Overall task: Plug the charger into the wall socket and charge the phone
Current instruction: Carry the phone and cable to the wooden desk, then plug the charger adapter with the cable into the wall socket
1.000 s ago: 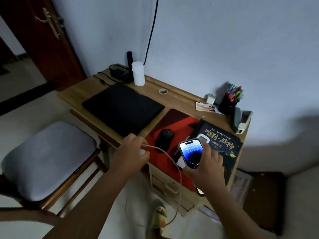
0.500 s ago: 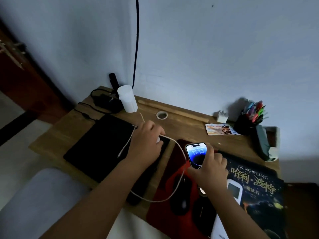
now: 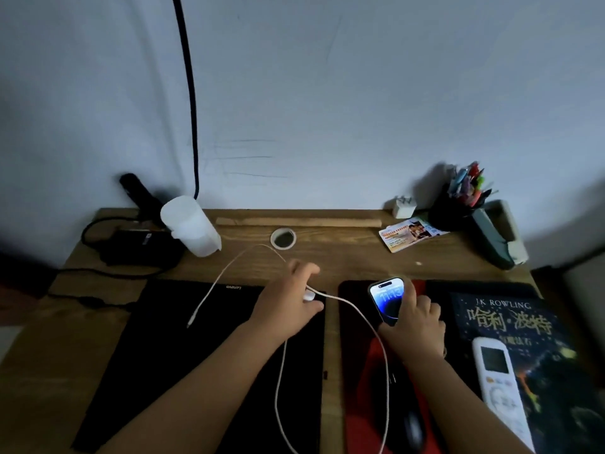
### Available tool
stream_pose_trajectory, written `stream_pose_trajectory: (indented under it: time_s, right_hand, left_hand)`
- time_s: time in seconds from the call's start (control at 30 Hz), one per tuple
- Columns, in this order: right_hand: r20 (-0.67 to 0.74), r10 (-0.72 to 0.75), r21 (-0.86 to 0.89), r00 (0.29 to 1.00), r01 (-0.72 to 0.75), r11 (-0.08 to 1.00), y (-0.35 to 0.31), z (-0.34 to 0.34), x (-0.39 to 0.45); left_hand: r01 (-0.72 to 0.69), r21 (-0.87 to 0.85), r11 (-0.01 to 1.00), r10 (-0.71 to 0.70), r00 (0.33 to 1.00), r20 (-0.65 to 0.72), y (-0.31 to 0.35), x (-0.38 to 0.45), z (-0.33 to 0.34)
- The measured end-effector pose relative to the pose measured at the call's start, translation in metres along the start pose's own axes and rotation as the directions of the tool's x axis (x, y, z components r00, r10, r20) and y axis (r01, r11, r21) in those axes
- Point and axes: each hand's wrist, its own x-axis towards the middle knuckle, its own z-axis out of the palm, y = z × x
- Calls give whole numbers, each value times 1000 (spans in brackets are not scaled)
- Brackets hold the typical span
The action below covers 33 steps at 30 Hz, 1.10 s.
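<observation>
Wooden desk (image 3: pixel 343 253) against a pale wall, viewed from above in dim light.

Left hand (image 3: pixel 288 306): over the far right corner of a closed black laptop (image 3: pixel 183 348), curled around a small white charger plug (image 3: pixel 308 295), of which only an edge shows between the fingers. The white cable (image 3: pixel 366 322) leaves the plug, loops toward the near edge of the desk and runs out of frame at the bottom; a second run arcs back over the desk behind the hand and ends in a free connector (image 3: pixel 191 322) lying on the laptop lid.

Right hand (image 3: pixel 414 326): grasping the phone (image 3: pixel 386 299) from the right side and below, screen lit and facing up, reading what appears to be 11:13, though blur makes this uncertain. The phone is tilted, over the far end of a red and black mat (image 3: pixel 366 371). The cable is not connected to the phone.

Other items: a white cup (image 3: pixel 191 226) at rear left beside a black power brick (image 3: pixel 140 245); a tape roll (image 3: pixel 283 238) at rear centre; a pen holder (image 3: pixel 458 208) at rear right; a dark book (image 3: pixel 523 339) at right with 1 white remote (image 3: pixel 501 388) on it; a dark mouse (image 3: pixel 414 427) on the mat near the right forearm
</observation>
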Motion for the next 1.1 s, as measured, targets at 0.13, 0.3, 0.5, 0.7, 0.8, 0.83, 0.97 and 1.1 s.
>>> stream_pose_trajectory:
  time_s: [0.13,0.3,0.5,0.7,0.8,0.83,0.97,1.1]
  right_hand:
    - [-136,-17,5,991,17,1000,-20,-7,-16]
    - [-375,-193,203,907,283,937,-58,-23,-61]
    - [-246,-300,491,922,385,781,-97,-35,-97]
    - [-40,-307,862,951,189,471,-107,-52,-97]
    - [-69,-257,908,964,167,384,-111,-65,-93]
    - [-103,-202,910,974,174,377,-112,-69,-90]
    - [-235,-29,906,972,230,354,-113,-89,-76]
    - [-272,-35,923,962,271,275,-118,-115,-67]
  left_hand:
    - [-109,-47,993,114,988,101,-17,4,-14]
    - [-217,-77,973,228,953,201,-25,7,-26]
    - [-248,-159,956,265,959,100,-16,9,-37]
    - [-244,-344,907,243,969,-47,2,7,-49]
    - [-237,-421,876,205,971,-119,10,9,-56]
    - [-234,-457,858,187,971,-146,13,10,-58]
    - [-235,-532,813,148,968,-202,26,4,-67]
    - [-248,-543,803,208,969,-135,46,1,-77]
